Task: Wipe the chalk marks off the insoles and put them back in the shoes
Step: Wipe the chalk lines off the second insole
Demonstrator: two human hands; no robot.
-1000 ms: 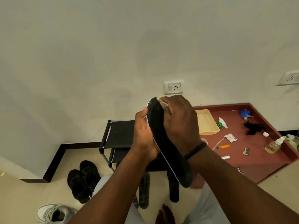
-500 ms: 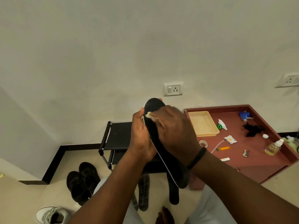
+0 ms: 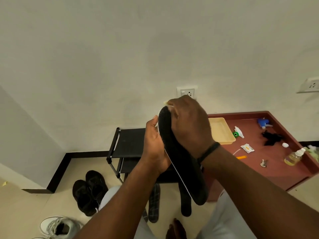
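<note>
My left hand [image 3: 155,144] grips a long black insole [image 3: 188,169] with a white edge, held up at a slant in front of me. My right hand [image 3: 188,125] lies over the insole's upper end and pinches a small pale wipe [image 3: 167,102] against its tip; most of the wipe is hidden under my fingers. Two more insoles lie on the floor below: a checked one [image 3: 154,202] and a plain black one [image 3: 186,204]. A pair of black shoes [image 3: 89,190] sits at the lower left, and a white sneaker [image 3: 58,226] is at the bottom left corner.
A black shoe rack [image 3: 129,144] stands against the wall behind my hands. A low red-brown table [image 3: 269,169] to the right carries a yellow tray [image 3: 220,130], a spray head, a black cloth, a soap bottle [image 3: 293,156] and small items. My bare foot [image 3: 176,228] shows at the bottom.
My right hand has slid the wipe up from the insole's upper part to its very tip. My left hand keeps its hold on the insole.
</note>
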